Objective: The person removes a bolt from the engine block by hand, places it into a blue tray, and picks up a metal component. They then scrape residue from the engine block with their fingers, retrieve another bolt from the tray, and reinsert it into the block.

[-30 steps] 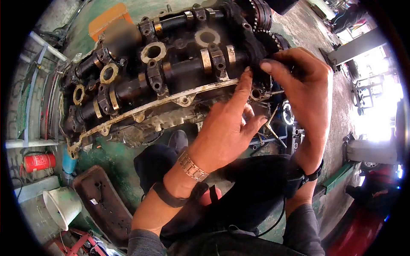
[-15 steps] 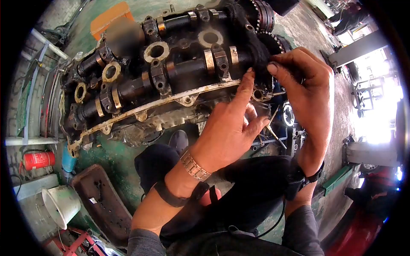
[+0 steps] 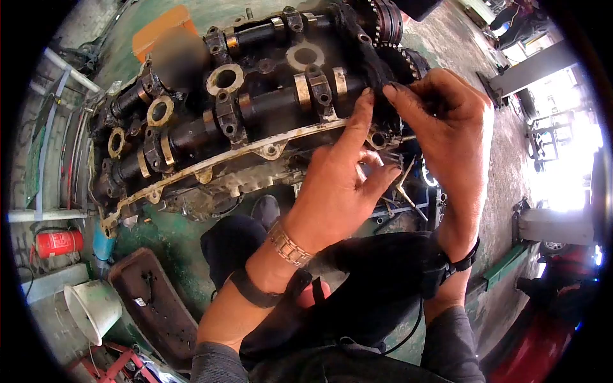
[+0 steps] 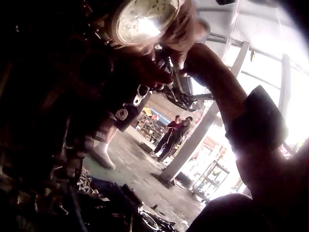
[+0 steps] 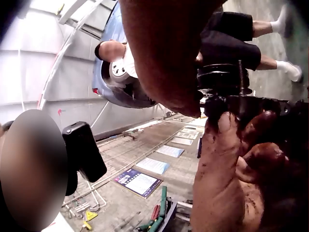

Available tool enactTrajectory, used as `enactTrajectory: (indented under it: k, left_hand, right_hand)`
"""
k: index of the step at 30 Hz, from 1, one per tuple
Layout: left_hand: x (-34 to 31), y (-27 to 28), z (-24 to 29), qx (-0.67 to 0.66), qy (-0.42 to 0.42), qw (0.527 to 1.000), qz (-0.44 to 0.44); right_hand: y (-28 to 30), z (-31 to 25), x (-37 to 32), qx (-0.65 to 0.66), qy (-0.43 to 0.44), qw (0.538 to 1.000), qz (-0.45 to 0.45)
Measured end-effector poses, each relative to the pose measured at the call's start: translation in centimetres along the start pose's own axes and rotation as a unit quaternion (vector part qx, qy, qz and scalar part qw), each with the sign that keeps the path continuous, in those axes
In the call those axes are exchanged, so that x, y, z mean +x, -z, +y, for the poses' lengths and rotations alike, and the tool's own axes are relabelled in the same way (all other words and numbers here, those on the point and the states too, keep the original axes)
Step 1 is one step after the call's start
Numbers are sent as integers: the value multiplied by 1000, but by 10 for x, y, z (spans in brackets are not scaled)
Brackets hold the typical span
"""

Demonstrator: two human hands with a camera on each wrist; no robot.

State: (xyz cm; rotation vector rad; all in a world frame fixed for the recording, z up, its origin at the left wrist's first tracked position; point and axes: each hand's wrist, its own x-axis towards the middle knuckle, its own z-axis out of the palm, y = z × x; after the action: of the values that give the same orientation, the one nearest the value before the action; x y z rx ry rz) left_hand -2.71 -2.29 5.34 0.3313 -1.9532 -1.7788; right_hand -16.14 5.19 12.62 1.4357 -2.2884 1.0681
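A dark, oily engine head (image 3: 268,108) with two camshafts lies across the upper head view. My left hand (image 3: 338,191) has its index finger stretched to the engine's edge near the black right end; its thumb stands apart. Beside it, my right hand (image 3: 450,121) is at that end below the toothed sprockets (image 3: 388,25), fingers bent and thumb towards the black part. Whether it pinches anything is hidden. The left wrist view shows the watch face (image 4: 145,21) and right forearm (image 4: 219,82); the right wrist view shows blackened fingertips by the engine.
At lower left are a brown tray (image 3: 153,300) with small dark items, a white bucket (image 3: 92,309) and a red extinguisher (image 3: 59,243). An orange box (image 3: 163,30) stands behind the engine. Other people (image 4: 174,135) stand in the background.
The head view has shifted slightly, so the engine sits a little further left. My right hand has moved slightly left, its thumb tip closer to the left index finger.
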Motion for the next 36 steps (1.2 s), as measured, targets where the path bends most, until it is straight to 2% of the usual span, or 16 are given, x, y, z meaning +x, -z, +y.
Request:
enactTrajectory:
  k: [6, 8, 12, 18, 21, 23, 24, 26, 27, 29, 36]
  left_hand:
    - [1, -2, -2, -30, -11, 999, 6]
    - [1, -3, -3, -22, -36, 999, 12]
    - [0, -3, -3, -23, -26, 999, 11]
    - [0, -2, -3, -21, -11, 1000, 0]
    - [0, -1, -2, -36, 25, 999, -9]
    - [1, -3, -6, -43, -22, 999, 2]
    - [0, -4, -6, -44, -20, 999, 0]
    - [1, -5, -5, -28, -40, 999, 15]
    - [1, -6, -7, -30, -38, 999, 12]
    - [1, -7, -9, -50, -50, 997, 17]
    - [0, -6, -9, -32, -37, 999, 15]
  right_hand:
    - [7, 3, -1, -10, -3, 1000, -28]
    - [8, 5, -2, 57, 52, 997, -18]
    - [7, 11, -2, 53, 94, 994, -26]
    - [5, 7, -2, -60, -1, 998, -32]
    - [4, 9, -4, -15, 30, 999, -8]
    - [7, -1, -4, 18, 27, 999, -13]
    - [5, 3, -4, 17, 25, 999, -15]
    - [1, 14, -3, 15, 97, 995, -8]
    - [1, 12, -4, 14, 94, 995, -8]
    - [-1, 3, -4, 13, 13, 1000, -5]
    - [-6, 9, -6, 8, 3, 1000, 6]
